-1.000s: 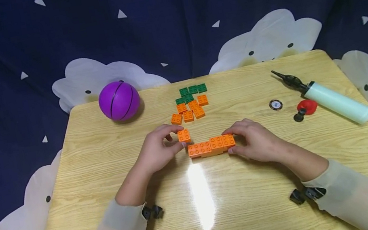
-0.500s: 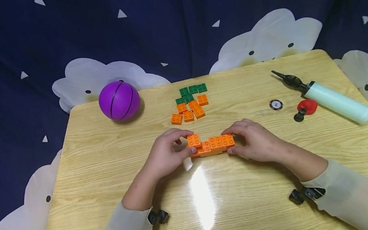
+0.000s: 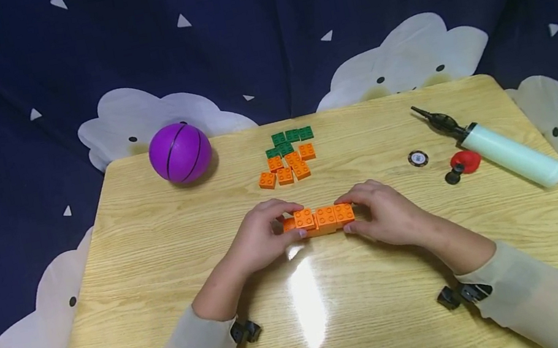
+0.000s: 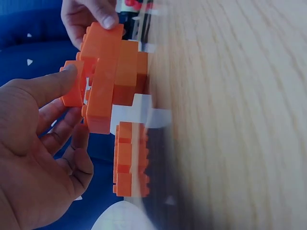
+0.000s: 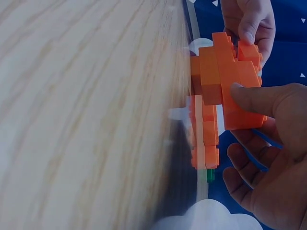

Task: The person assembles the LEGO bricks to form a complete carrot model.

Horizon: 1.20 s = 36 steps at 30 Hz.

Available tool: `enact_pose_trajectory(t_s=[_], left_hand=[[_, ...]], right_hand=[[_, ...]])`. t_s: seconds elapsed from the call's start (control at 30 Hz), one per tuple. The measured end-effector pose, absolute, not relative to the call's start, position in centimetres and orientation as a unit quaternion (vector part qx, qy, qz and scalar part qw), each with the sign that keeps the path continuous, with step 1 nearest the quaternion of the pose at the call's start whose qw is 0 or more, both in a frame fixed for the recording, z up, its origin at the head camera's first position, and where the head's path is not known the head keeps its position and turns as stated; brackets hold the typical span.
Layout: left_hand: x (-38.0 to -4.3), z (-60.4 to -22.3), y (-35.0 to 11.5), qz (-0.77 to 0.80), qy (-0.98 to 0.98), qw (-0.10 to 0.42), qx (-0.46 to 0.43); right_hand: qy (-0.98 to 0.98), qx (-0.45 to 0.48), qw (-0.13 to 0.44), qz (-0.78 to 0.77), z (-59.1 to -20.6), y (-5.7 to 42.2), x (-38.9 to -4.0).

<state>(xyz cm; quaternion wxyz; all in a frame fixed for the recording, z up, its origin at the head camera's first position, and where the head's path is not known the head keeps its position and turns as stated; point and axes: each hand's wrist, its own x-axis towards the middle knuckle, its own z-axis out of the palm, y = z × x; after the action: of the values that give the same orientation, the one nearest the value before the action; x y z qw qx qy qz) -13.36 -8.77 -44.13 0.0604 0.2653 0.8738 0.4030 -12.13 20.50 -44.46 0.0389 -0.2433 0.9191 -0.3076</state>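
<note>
Shoulder to shoulder: in the head view, my left grip (image 3: 263, 236) pinches a square orange brick (image 3: 304, 219) near the centre of the frame. A second ago the brick was off the left end of the orange assembly (image 3: 327, 219); now it has come right, over the assembly, just beside its raised right half. My right grip (image 3: 387, 214), as before, pinches the assembly's right end. Loose orange bricks (image 3: 285, 176) and green bricks (image 3: 284, 149) lie unmoved on the bench (image 3: 150, 240), upper centre.

In the left wrist view, my left thumb (image 4: 55, 87) holds the brick at left of frame. A gap shows between it and the assembly's studs, so I judge it lined up but not yet seated.

In the right wrist view, the brick appears upper right, while my right thumb (image 5: 259, 99) bears on the assembly at centre right, a steadying hold, I reckon.
</note>
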Motion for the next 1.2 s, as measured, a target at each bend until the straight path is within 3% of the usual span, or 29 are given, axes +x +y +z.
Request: enact_pose_trajectory(t_s=[0.67, 1.2], left_hand=[[-13.3, -44.3, -8.0, 0.372, 0.891, 0.08, 0.248], [-13.3, -43.9, -7.5, 0.308, 0.912, 0.035, 0.268]], right_hand=[[0.918, -0.248, 0.036, -0.307, -44.5, 20.3, -12.2], [0.916, -0.251, 0.03, -0.312, -44.6, 20.3, -12.1]])
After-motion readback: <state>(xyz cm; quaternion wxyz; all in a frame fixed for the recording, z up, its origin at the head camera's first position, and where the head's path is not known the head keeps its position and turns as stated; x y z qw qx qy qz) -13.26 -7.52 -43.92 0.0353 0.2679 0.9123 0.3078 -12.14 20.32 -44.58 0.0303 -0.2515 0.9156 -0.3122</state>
